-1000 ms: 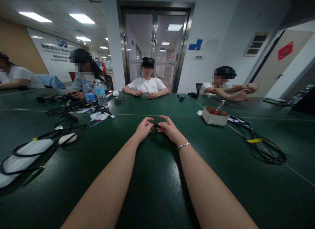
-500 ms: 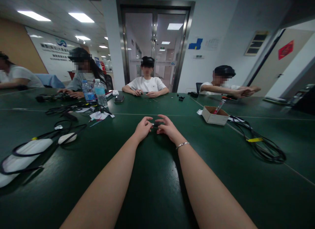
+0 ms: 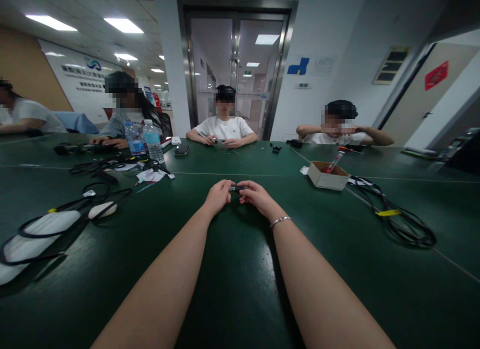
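A small black, pale-ended object (image 3: 237,189) of elongated shape lay between my left hand (image 3: 218,196) and right hand (image 3: 258,196), long axis crosswise over the dark green bench (image 3: 232,269); each grip pinched one end narrowly, neither nearer.

The left forearm (image 3: 168,254) and right forearm (image 3: 315,259) slant inward toward the far edge of the table (image 3: 236,269); the left hand (image 3: 218,196) and right hand (image 3: 258,196) face each other, fingers bent, fingertips close together.
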`<move>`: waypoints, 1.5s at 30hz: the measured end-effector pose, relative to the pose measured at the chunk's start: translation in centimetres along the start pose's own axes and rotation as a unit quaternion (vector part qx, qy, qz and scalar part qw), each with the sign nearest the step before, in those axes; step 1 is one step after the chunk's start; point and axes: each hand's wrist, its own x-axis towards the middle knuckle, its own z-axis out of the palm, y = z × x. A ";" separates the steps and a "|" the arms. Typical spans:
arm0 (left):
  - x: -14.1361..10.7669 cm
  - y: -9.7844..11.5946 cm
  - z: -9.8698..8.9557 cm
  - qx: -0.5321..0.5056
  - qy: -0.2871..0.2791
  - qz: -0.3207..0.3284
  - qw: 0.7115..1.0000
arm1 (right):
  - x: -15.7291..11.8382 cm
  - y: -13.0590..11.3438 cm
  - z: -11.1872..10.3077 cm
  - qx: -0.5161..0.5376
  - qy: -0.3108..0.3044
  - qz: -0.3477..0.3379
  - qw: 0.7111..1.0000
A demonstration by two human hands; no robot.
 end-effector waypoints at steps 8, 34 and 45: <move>-0.1 0.3 0.0 -0.010 0.013 0.001 1.000 | 0.1 0.2 -0.2 0.003 -0.005 -0.002 1.000; -0.3 0.5 0.1 -0.002 0.001 0.008 1.000 | 0.1 0.2 -0.1 0.012 0.003 0.002 1.000; 0.0 0.3 0.1 0.004 0.000 -0.002 1.000 | 0.3 0.2 -0.2 0.013 0.006 0.007 1.000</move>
